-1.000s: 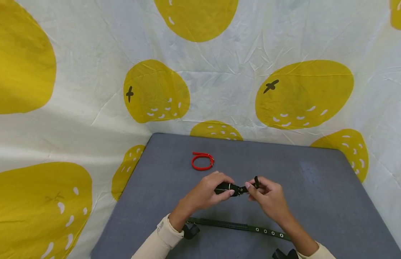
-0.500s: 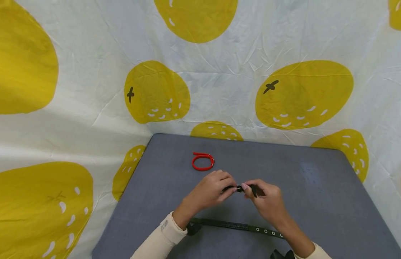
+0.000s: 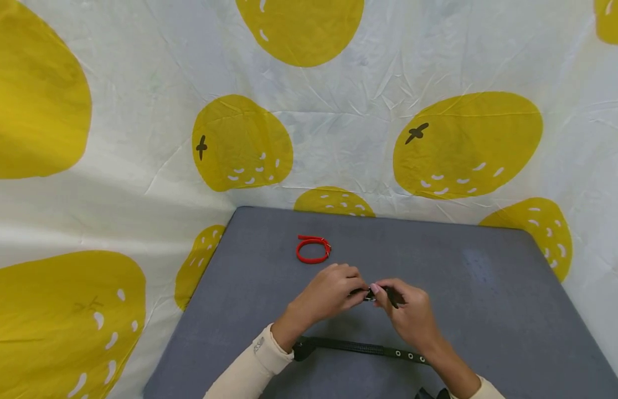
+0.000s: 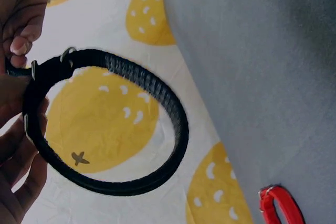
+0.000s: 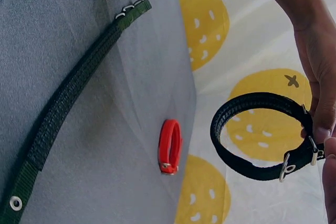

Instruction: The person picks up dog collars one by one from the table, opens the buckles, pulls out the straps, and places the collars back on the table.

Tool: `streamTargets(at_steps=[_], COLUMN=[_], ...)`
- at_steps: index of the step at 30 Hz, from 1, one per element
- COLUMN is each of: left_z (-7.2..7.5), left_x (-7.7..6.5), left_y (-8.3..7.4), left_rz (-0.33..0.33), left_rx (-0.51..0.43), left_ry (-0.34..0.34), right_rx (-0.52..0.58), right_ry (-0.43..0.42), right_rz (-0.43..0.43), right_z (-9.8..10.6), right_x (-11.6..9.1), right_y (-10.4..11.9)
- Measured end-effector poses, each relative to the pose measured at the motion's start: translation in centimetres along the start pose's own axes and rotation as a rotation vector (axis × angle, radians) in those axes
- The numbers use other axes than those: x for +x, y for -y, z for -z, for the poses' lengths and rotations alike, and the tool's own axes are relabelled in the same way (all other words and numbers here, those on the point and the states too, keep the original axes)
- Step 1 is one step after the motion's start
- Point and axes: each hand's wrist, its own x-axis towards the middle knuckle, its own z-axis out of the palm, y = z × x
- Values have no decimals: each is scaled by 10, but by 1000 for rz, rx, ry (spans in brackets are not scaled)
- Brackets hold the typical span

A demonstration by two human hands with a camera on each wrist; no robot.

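Observation:
Between both hands a black collar (image 4: 121, 188), bent into a ring, is held above the table. My left hand (image 3: 330, 293) grips its band beside the metal buckle. With thumb and fingers, my right hand (image 3: 407, 310) pinches the collar's narrow strap end, close against the left fingertips. In the right wrist view the ring (image 5: 226, 156) shows a metal buckle, a D-ring and an eyelet. Fingers partly hide the buckle, so how far the strap passes through it cannot be told. A red collar (image 3: 313, 251), coiled and buckled, lies on the table beyond the left hand.
A long green-and-black collar (image 3: 361, 347) with metal eyelets lies stretched across the grey table (image 3: 438, 260), nearer the person than the hands. A dark object (image 3: 431, 393) shows beside the right sleeve. A white cloth with yellow fruit prints hangs behind the table (image 3: 339, 138).
The hands have drawn together around the buckle. The strap end in the right hand, upright before, now points down and right. The red and green collars lie where they were.

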Motion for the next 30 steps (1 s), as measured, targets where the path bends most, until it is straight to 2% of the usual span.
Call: streamTargets(at_steps=[4, 9, 15, 19, 23, 25, 28, 30], left_z=[2, 7, 9, 9, 5, 3, 2, 2], left_x=[2, 5, 7, 8, 8, 7, 6, 7], left_y=[1, 5, 7, 8, 11, 12, 13, 12], left_rz=[-2, 17, 66, 126, 187, 201, 211, 201], left_rx=[-43, -158, -254, -400, -590, -645, -683, -663], left_ry=[68, 175, 247, 286, 305, 301, 288, 284], right_rx=[44, 137, 186, 190, 204, 215, 220, 218], right_ry=[8, 36, 50, 41, 41, 44, 49, 47], right_rz=[-24, -55, -32, -2, 17, 17, 19, 26], right_z=[2, 5, 8, 8, 8, 8, 9, 10], right_x=[4, 4, 9, 9, 10, 11, 12, 13], right_y=[15, 16, 25, 26, 27, 28, 29, 28])
